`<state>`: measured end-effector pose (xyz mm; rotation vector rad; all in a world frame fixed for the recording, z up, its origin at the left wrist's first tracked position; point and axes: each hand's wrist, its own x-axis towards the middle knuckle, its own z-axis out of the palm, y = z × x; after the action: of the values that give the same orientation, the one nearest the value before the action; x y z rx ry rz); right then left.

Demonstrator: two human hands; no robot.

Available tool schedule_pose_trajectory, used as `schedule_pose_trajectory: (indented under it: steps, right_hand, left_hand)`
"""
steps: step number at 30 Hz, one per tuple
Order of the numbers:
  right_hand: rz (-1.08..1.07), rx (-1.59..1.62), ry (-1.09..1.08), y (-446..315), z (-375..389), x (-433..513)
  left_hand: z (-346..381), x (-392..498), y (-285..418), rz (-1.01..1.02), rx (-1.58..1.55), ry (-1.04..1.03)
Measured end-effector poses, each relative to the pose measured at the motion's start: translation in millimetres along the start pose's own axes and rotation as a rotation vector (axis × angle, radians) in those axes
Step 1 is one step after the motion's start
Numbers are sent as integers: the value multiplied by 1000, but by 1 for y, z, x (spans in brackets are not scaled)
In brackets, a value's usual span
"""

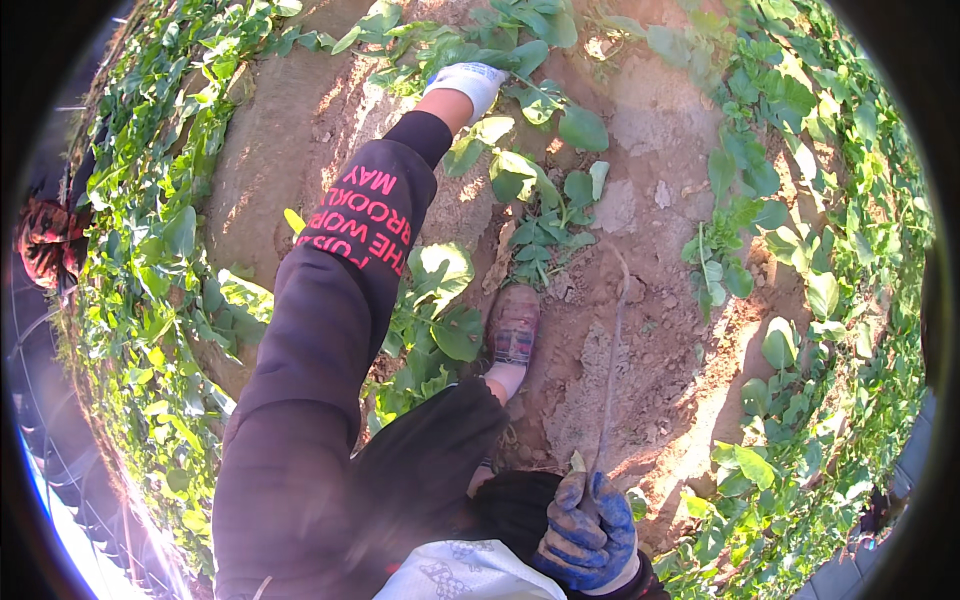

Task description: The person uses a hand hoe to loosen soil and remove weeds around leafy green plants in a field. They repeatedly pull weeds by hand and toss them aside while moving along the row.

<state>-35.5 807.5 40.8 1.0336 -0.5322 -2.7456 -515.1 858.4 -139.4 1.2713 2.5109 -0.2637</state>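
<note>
My left hand, in a white work glove, reaches far forward among broad green leaves. Its fingers are hidden, so whether it grips a stem cannot be told. Down by my legs my right hand, in a soil-stained blue-coated glove, is closed around the handle end of a thin, long tool. The tool's slender shaft points forward over the soil and bends near its tip. Between the hands, a low leafy plant grows just ahead of my shoe.
Dry, crumbly soil runs between leafy rows on the left and right. More broad leaves stand beside my shin. White printed cloth lies across my lap area. A reddish patterned object sits beyond the left row.
</note>
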Motion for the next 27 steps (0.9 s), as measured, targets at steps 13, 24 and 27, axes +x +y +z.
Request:
schedule_pose_trajectory:
  steps: [13, 24, 27]
  right_hand:
    - [26, -10, 65, -4, 12, 6]
    - [9, -64, 45, -4, 12, 7]
    - [13, -74, 29, -2, 12, 7]
  left_hand:
    - [17, 17, -12, -37, -82, 213]
    - [-35, -63, -13, 62, -498, -113]
    - [-24, -34, -35, 7, -60, 2]
